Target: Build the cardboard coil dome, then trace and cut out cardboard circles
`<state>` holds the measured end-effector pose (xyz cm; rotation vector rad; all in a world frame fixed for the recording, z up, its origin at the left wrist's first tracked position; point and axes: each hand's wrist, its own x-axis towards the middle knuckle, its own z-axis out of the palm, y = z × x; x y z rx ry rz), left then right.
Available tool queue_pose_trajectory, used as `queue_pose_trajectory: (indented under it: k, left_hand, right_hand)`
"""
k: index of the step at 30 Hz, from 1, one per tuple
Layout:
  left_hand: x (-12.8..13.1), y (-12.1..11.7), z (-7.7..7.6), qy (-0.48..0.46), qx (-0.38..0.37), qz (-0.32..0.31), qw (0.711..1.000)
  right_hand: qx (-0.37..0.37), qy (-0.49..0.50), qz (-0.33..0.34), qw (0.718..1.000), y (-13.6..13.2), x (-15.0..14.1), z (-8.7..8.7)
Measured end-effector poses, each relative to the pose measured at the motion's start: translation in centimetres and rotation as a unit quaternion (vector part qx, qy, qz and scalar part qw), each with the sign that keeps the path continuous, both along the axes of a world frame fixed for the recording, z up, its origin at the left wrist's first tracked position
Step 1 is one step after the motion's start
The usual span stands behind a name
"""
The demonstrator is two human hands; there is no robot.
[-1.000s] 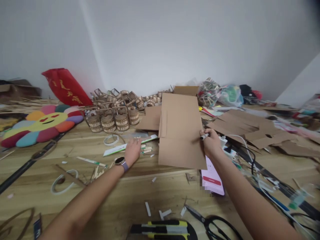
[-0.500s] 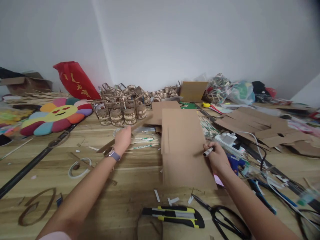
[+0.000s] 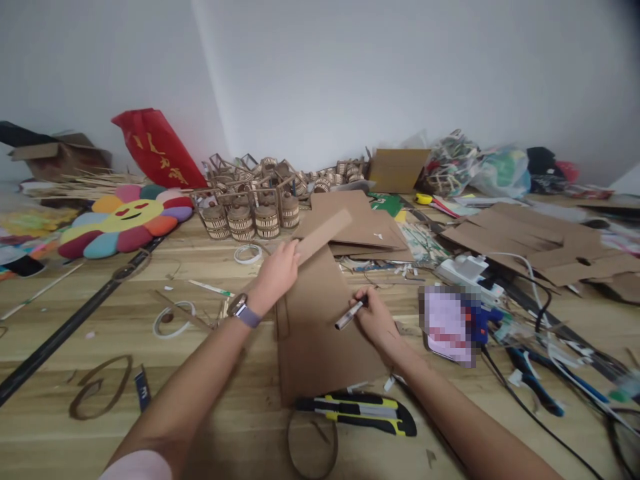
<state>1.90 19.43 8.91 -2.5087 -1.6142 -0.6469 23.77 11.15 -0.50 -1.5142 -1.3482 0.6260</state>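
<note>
My left hand (image 3: pixel 277 277) is closed on a flat brown strip (image 3: pixel 325 235) that slants up to the right above the top of a cardboard sheet (image 3: pixel 315 320). Whether the strip is wood or card I cannot tell. My right hand (image 3: pixel 375 317) grips a pen (image 3: pixel 350 315) and rests at the right side of the sheet; whether its fingers also hold the sheet's edge is unclear. More cardboard pieces (image 3: pixel 370 233) are stacked just behind. Near the sheet's front edge lies a yellow and black utility knife (image 3: pixel 360 411).
Small woven baskets (image 3: pixel 267 220) with handles stand at the back left, beside a flower cushion (image 3: pixel 127 217) and a red bag (image 3: pixel 160 150). Tape rolls (image 3: pixel 173 319) lie left. A power strip (image 3: pixel 470 277), a blue glue gun (image 3: pixel 483 322) and pliers (image 3: pixel 537 380) are on the right.
The cardboard sheet has come left and toward me with my right hand, uncovering a pile of card behind it. My left hand has moved right, bringing the strip over the sheet's far end.
</note>
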Motion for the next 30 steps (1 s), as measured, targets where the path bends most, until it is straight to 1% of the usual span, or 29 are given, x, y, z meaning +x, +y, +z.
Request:
queue_pose_trajectory:
  k: [4, 7, 10, 13, 16, 18, 21, 24, 27, 30]
  left_hand:
    - [4.3, 0.4, -1.0, 0.031, -0.011, -0.093, 0.995]
    - [8.1, 0.7, -1.2, 0.069, -0.012, -0.177, 0.982]
    - [11.3, 1.3, -1.0, 0.117, 0.003, -0.274, 0.955]
    - [13.4, 2.5, -0.8, 0.162, 0.022, -0.35, 0.922]
    - [14.7, 3.8, -0.9, 0.184, 0.038, -0.382, 0.905]
    - [15.2, 4.3, -1.0, 0.178, 0.05, -0.372, 0.91]
    - [14.9, 4.0, -1.3, 0.149, 0.063, -0.32, 0.934]
    - [12.7, 2.2, -1.7, 0.123, 0.058, -0.266, 0.954]
    - [8.6, -0.5, -2.7, 0.108, 0.027, -0.222, 0.969]
    - [3.2, -3.4, -4.3, 0.094, -0.012, -0.169, 0.981]
  right_hand:
    - [-0.009, -0.071, 0.041, 0.997, -1.5, 1.7, 0.5]
    - [-0.016, -0.124, 0.052, 0.991, -3.0, 2.9, 1.1]
    - [-0.023, -0.173, 0.058, 0.983, -5.0, 3.5, 1.6]
    - [-0.038, -0.22, 0.062, 0.973, -7.3, 3.8, 1.9]
    - [-0.067, -0.265, 0.069, 0.96, -8.9, 4.0, 2.1]
    - [-0.086, -0.295, 0.069, 0.949, -9.0, 4.5, 2.5]
    - [-0.118, -0.352, 0.059, 0.927, -7.6, 5.9, 3.4]
    - [-0.155, -0.422, 0.048, 0.892, -4.9, 8.0, 4.8]
    - [-0.184, -0.484, 0.044, 0.854, -1.7, 10.0, 6.1]
    - [-0.195, -0.526, 0.045, 0.826, 0.9, 10.9, 7.1]
